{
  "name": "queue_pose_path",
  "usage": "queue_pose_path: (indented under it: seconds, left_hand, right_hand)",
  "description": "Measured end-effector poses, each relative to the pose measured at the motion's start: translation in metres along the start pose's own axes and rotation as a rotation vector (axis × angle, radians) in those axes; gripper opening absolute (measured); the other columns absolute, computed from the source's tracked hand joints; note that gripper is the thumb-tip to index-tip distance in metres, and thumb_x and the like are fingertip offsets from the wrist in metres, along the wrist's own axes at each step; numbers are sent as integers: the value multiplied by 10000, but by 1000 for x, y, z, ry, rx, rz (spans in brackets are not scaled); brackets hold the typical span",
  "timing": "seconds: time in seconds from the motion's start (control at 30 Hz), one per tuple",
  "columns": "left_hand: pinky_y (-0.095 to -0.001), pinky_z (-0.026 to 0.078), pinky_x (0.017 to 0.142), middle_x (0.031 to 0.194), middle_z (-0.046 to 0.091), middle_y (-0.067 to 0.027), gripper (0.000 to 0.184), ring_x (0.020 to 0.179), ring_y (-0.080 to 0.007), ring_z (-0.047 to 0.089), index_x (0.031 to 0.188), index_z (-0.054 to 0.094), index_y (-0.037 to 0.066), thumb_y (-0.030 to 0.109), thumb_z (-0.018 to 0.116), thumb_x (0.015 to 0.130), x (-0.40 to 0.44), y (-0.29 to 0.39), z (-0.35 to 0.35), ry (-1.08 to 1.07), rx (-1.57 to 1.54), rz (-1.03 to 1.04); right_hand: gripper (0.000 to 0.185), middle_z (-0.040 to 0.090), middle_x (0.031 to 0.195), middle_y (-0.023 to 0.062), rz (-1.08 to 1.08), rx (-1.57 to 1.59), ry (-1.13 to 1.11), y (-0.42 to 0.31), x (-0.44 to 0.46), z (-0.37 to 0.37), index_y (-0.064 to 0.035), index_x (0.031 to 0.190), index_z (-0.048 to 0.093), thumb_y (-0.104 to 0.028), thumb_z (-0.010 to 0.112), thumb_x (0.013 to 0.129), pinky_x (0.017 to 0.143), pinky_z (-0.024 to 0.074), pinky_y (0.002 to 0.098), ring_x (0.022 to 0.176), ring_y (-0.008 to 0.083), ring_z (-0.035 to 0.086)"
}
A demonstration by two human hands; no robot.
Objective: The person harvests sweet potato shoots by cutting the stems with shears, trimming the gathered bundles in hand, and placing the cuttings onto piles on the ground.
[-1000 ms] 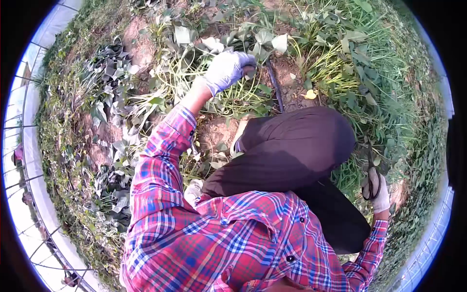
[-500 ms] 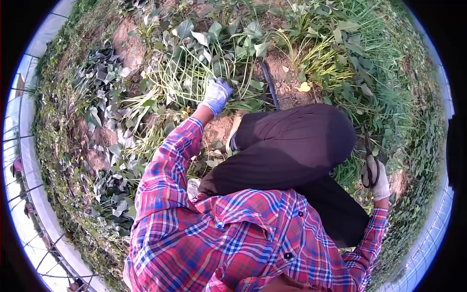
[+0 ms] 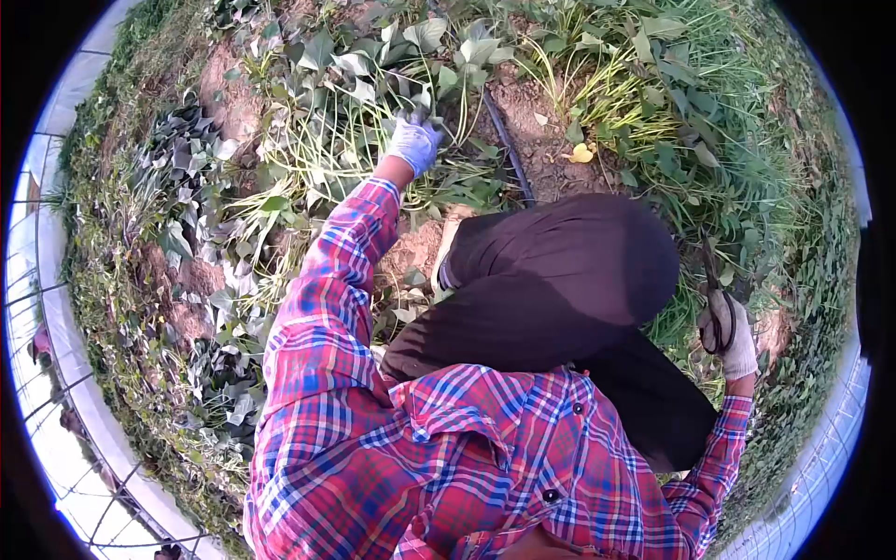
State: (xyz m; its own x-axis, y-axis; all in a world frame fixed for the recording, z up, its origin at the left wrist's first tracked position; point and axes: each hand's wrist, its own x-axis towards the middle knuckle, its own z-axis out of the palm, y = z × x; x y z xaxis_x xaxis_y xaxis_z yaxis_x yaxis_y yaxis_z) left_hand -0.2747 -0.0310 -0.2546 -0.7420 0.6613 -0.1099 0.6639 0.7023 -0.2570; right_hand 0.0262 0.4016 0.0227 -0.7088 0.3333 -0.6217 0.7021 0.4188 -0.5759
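Reaching to nearly 12 o'clock, the gloved left hand [image 3: 413, 147] is in among the vines [image 3: 327, 154], which spread toward 11 o'clock; its fingertips are lost in leaves, so whether they grasp anything I cannot tell. Handling the stems seems the step in hand, and a sure hold calls for fingers right around them. At 3 o'clock, the gloved right hand [image 3: 739, 353] grasps the scissors [image 3: 711, 271] by the handles, blades toward 12, beside the bent knee. A dark hose [image 3: 509, 147] lies toward 12:30, near a yellow leaf [image 3: 581, 153]. No container can be made out.
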Motion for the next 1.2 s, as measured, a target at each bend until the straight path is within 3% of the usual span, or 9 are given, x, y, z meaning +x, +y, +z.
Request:
queue_pose_path:
  seconds: [0.17,0.27,0.47,0.7,0.83,0.9,1.0,1.13,1.2]
  left_hand:
    - [-580,307,956,1144,586,-62,375,1235,-316,396,1044,632,175,345,664,712,24,3,4,-247,49,-29]
    - [-520,379,846,1012,655,-46,254,954,-243,622,992,663,164,241,608,756,32,-11,-4,-404,-101,36]
    - [-496,408,817,913,667,-61,263,866,-233,642,968,649,175,225,579,720,20,-34,-27,-163,-287,-59]
    - [-529,229,1049,1087,618,-73,392,1135,-256,509,1081,636,233,174,588,696,-55,0,-49,-122,-372,-4]
    - [-538,207,1057,1163,596,-65,450,1169,-251,489,1169,581,242,146,572,730,-69,-1,-32,-313,-297,78]
    - [-515,242,1040,1097,617,-80,396,1136,-268,503,1144,593,236,186,572,752,-65,-4,-35,-139,-155,79]
    - [-439,415,867,854,651,-128,346,882,-276,618,1076,626,159,343,639,784,-39,-24,-57,340,-715,-180]
    - [-378,498,731,896,647,-189,499,828,-327,632,1162,573,97,362,688,755,-18,-6,-92,385,-1310,-387]
    - [-306,473,764,916,662,-118,392,822,-187,617,1146,563,33,187,664,800,-30,8,-121,321,-1625,-394]
  right_hand:
    - [457,545,647,2,-114,-146,20,9,6,-3,-12,1160,543,-396,465,925,500,368,209,529,71,474]
    - [440,552,661,4,-68,-129,2,3,1,0,-9,1136,550,-385,466,922,548,391,227,576,87,489]
    - [403,567,667,23,-158,-152,124,1,-3,9,-6,1063,557,-372,458,927,556,400,229,578,88,500]
    - [396,568,684,41,-235,-318,34,12,3,0,16,1054,548,-346,455,926,574,419,258,584,124,515]
    - [389,548,671,29,-363,-409,90,-14,-5,18,13,1047,551,-345,458,926,559,412,256,573,116,499]
    - [394,542,665,23,-338,-404,65,8,0,8,6,1046,553,-357,458,926,542,399,247,566,106,491]
    - [406,531,652,10,-284,-373,73,12,0,7,-6,1044,557,-382,458,926,509,373,229,552,84,477]
    - [416,534,631,12,-113,-146,35,-4,-1,6,-5,992,553,-406,466,920,510,379,233,547,84,490]
    - [413,550,638,19,-55,-150,-28,1,3,2,0,962,554,-401,463,922,527,395,233,550,91,499]
